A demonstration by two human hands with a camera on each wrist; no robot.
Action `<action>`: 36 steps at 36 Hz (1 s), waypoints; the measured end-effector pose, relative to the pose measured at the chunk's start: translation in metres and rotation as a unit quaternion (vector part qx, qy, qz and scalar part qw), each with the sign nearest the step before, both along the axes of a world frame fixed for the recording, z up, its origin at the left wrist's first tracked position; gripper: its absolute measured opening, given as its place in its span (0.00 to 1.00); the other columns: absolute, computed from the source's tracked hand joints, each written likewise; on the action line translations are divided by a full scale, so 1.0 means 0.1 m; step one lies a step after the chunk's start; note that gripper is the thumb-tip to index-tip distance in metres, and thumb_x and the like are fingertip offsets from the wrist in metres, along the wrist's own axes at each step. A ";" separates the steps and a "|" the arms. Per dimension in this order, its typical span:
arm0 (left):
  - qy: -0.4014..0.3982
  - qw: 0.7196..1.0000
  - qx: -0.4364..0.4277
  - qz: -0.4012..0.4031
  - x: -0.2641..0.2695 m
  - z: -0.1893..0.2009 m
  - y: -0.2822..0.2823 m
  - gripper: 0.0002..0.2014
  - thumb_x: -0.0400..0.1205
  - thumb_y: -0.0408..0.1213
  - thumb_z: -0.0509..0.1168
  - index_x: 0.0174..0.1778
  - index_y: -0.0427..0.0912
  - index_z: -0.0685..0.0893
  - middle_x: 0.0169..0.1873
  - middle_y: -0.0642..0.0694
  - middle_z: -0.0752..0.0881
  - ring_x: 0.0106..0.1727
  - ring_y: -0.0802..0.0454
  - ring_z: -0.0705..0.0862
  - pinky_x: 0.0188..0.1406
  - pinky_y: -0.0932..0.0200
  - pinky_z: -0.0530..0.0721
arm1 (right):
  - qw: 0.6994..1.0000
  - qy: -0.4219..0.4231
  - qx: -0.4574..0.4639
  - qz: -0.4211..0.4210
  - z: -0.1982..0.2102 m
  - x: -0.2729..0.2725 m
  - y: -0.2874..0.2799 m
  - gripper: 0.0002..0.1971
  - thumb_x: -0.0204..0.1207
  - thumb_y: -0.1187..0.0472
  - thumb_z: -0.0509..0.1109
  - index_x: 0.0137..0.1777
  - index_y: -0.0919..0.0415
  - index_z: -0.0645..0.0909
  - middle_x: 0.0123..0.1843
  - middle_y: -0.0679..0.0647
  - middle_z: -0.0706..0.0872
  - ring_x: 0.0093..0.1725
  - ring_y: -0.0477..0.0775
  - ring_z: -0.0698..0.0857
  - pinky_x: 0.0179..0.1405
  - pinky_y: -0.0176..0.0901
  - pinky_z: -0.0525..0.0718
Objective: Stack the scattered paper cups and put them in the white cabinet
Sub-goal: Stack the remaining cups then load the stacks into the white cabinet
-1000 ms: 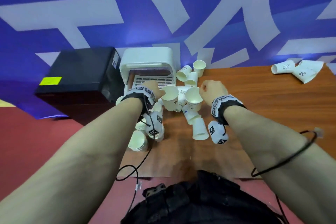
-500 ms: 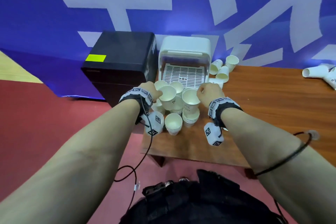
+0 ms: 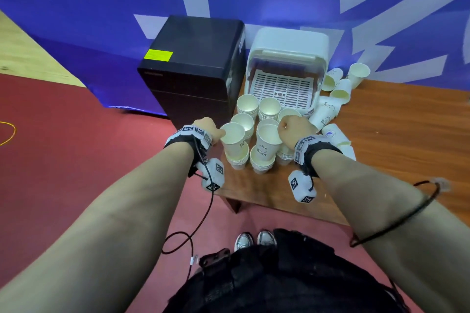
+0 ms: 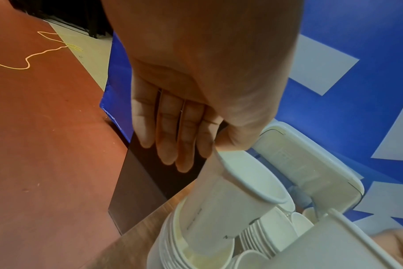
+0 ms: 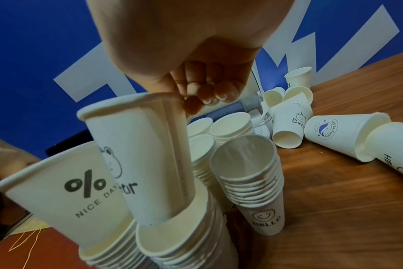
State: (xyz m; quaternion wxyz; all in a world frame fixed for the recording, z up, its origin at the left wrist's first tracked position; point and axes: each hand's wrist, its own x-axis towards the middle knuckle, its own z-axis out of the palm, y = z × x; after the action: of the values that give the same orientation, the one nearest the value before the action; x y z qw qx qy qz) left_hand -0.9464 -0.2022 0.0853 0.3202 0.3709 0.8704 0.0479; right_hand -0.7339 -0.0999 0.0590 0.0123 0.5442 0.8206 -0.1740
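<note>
My left hand [image 3: 220, 133] pinches the rim of a "% NICE DAY" paper cup [image 3: 233, 140] whose base sits tilted in the mouth of a cup stack [image 3: 238, 159]. In the left wrist view the thumb and forefinger hold that cup [image 4: 237, 200] at its rim. My right hand [image 3: 281, 130] pinches the rim of a "Bear" cup [image 5: 145, 154], and its base is inside a neighbouring stack [image 5: 184, 245]. More stacks [image 3: 268, 109] stand in front of the open white cabinet [image 3: 287, 43], whose slatted tray [image 3: 282, 86] holds nothing.
Loose cups [image 3: 333, 81] lie on their sides right of the cabinet on the wooden table [image 3: 394, 134]. A "HELLO" stack [image 5: 253, 172] stands by my right hand. A black box [image 3: 193, 58] stands left of the cabinet. The stacks sit near the table's front left corner.
Both hands have carried their cups toward me and lowered them until the bases entered the two front stacks. My head has pulled back, so the floor and my shoes show.
</note>
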 end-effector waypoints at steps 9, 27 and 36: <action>-0.007 1.000 -0.007 -0.011 0.03 -0.11 -0.06 0.14 0.73 0.42 0.65 0.37 0.36 0.90 0.34 0.41 0.92 0.34 0.43 0.90 0.43 0.51 0.91 | 1.000 0.002 -0.008 0.012 -0.10 0.01 -0.07 0.13 0.81 0.59 0.56 0.45 0.61 0.81 0.41 0.60 0.84 0.38 0.61 0.79 0.32 0.41 0.68; -0.047 0.999 -0.013 -0.024 0.09 -0.22 0.01 0.12 0.76 0.38 0.64 0.42 0.33 0.89 0.36 0.41 0.92 0.41 0.43 0.92 0.43 0.52 0.90 | 0.995 0.006 -0.096 -0.014 -0.17 0.10 -0.16 0.13 0.79 0.57 0.60 0.34 0.60 0.75 0.33 0.58 0.78 0.32 0.56 0.77 0.26 0.40 0.67; -0.082 0.989 -0.013 -0.120 0.51 -0.34 0.39 0.10 0.74 0.40 0.66 0.40 0.35 0.86 0.38 0.40 0.92 0.41 0.40 0.91 0.43 0.50 0.89 | 0.993 -0.035 -0.086 -0.069 -0.17 0.68 -0.13 0.12 0.79 0.60 0.57 0.37 0.62 0.78 0.39 0.59 0.84 0.36 0.57 0.80 0.32 0.42 0.74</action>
State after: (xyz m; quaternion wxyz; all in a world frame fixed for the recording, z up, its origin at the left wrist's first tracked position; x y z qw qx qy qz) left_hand -0.8957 -0.1630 0.0513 0.3983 0.4633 0.7912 0.0281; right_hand -0.6661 -0.1133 0.0417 0.0757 0.6022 0.7620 -0.2256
